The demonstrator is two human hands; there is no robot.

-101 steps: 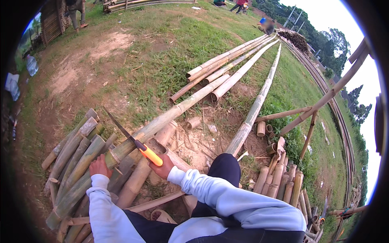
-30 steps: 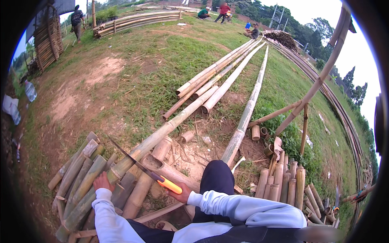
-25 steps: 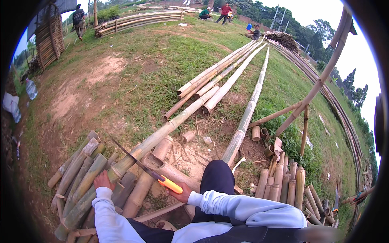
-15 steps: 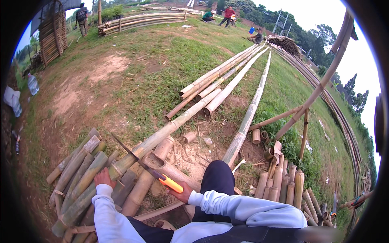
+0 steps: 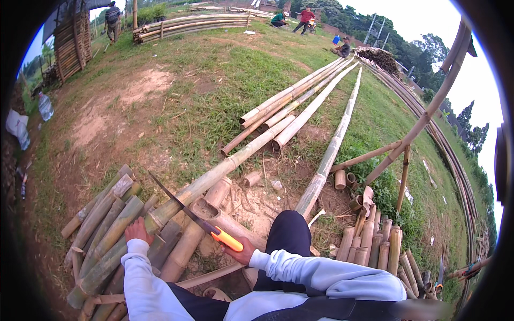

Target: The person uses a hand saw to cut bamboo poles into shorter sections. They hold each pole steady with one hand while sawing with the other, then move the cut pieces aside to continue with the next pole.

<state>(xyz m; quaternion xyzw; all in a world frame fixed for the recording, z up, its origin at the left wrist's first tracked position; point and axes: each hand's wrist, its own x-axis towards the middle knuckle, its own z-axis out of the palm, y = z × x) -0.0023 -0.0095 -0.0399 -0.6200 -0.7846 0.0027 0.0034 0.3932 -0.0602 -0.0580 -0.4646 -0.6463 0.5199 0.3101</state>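
Note:
A long bamboo pole (image 5: 230, 165) runs from lower left toward the far middle, its near part lying over a pile of cut bamboo. My left hand (image 5: 138, 231) grips this pole from above, left of the saw. In my right hand (image 5: 244, 250) is the orange-and-yellow handle of a hand saw (image 5: 188, 213). Its dark blade slants up to the left across the pole, beyond my left hand. Whether the teeth have cut into the bamboo cannot be made out. Under the pole lies a thick bamboo log (image 5: 184, 257), beside a notched bamboo piece (image 5: 235, 229).
Short bamboo lengths (image 5: 369, 241) stand bunched at the right, near a slanted post (image 5: 423, 120). Several long poles (image 5: 300, 104) stretch away ahead. Sawdust (image 5: 243, 206) covers the ground before my knee. Several people, among them a person in red (image 5: 305, 20), are far off.
The view has shifted slightly. My hands and the saw keep nearly the same place on the pole. At the far left, the distant standing person's legs have changed position.

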